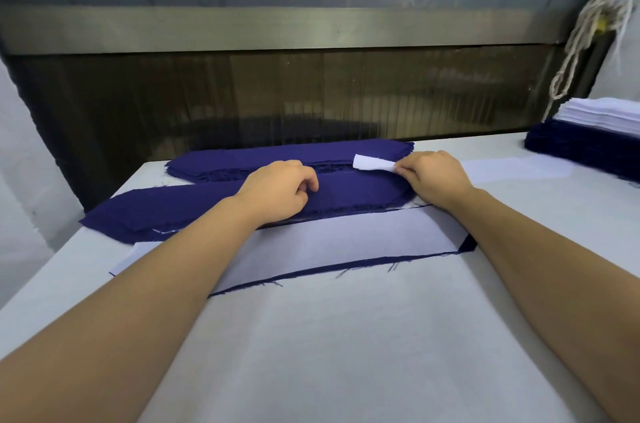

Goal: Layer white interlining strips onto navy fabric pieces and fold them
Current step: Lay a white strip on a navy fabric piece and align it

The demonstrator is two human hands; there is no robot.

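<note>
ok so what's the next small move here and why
Probably lift the top piece off the near navy stack and lay it over the white strip. The left hand rests curled on that stack, the right hand pinches a small white slip, and the strip already covers a navy piece.

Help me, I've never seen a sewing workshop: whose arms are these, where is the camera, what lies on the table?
This is one picture from a camera worn on a person's head, looking down at their bare arms. On the white table lie a nearer navy stack and a farther navy stack. In front, a white interlining strip lies on a navy piece. The left hand rests, fingers curled, on the nearer stack; whether it pinches cloth I cannot tell. The right hand pinches a small white piece. Far right, white sheets are piled on navy.
</note>
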